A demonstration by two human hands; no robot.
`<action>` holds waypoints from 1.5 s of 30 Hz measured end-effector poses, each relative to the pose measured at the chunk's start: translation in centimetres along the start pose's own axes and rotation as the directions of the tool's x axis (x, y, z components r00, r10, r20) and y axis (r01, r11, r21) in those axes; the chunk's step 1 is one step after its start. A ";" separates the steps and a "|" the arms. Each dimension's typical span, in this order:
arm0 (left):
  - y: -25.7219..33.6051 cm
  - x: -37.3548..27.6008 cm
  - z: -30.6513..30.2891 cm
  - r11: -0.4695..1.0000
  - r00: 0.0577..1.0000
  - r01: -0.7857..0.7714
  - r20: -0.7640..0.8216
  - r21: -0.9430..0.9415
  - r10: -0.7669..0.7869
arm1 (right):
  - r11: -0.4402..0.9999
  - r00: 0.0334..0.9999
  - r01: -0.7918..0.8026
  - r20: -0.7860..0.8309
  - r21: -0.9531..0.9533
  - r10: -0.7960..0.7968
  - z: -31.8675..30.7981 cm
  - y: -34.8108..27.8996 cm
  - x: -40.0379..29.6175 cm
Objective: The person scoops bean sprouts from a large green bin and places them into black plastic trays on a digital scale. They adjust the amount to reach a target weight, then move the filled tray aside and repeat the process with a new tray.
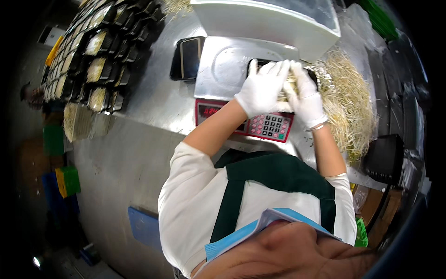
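Both my hands wear white gloves. My left hand [263, 85] spreads over a black plastic tray [251, 64] on the right half of a scale's metal plate [223, 69]. Close beside it, my right hand [306, 92] rests on bean sprouts [292, 82] in the tray, with its fingers pointing away from me. Whether either hand grips the sprouts or only presses them cannot be told. The scale's red keypad panel [268, 125] is partly behind my left forearm. A big heap of loose sprouts [348, 104] lies just right of my right hand.
Stacked black trays of sprouts [99, 69] fill the table's left side. A black phone-like device [188, 57] lies left of the scale. Behind the scale stands a white foam box [264, 28]. Black trays [385, 158] stand at the right, near a sprout-filled basket-like container [78, 122] on the far left.
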State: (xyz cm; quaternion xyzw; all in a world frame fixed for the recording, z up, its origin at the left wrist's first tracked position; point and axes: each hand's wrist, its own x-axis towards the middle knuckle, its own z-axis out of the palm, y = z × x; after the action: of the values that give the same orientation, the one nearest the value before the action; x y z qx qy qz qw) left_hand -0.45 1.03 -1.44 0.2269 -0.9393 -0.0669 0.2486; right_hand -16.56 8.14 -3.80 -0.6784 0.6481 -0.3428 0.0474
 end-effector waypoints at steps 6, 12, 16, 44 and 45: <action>-1.1 1.2 0.1 0.995 0.972 0.060 0.231 -0.084 -0.039 | 0.972 0.986 0.057 0.168 -0.229 -0.018 -1.0 0.2 2.0; -0.8 1.3 0.4 0.990 0.996 0.009 0.092 -0.137 0.004 | 0.975 0.996 0.038 0.086 -0.221 -0.019 -1.4 -0.5 1.0; -0.6 1.0 -0.2 0.989 0.986 0.062 0.164 -0.137 -0.039 | 0.951 0.987 0.163 0.049 -0.262 -0.156 -5.6 -0.8 4.1; -4.0 -5.4 -6.7 -0.316 0.849 0.050 0.207 -0.948 -0.487 | 0.691 0.827 0.557 -0.231 0.461 -0.513 -11.2 -0.6 2.7; -3.4 -4.1 -6.8 -0.422 0.910 0.169 0.306 -0.891 -0.281 | 0.743 0.836 0.509 -0.046 0.434 -0.546 -11.0 -0.6 2.0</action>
State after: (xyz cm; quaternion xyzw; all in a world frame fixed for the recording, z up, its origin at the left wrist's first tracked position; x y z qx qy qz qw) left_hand 7.45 -0.15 1.83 0.1179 -0.3934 -0.8473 0.3367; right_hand -21.98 10.62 5.73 -0.8200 0.3352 -0.4473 0.1235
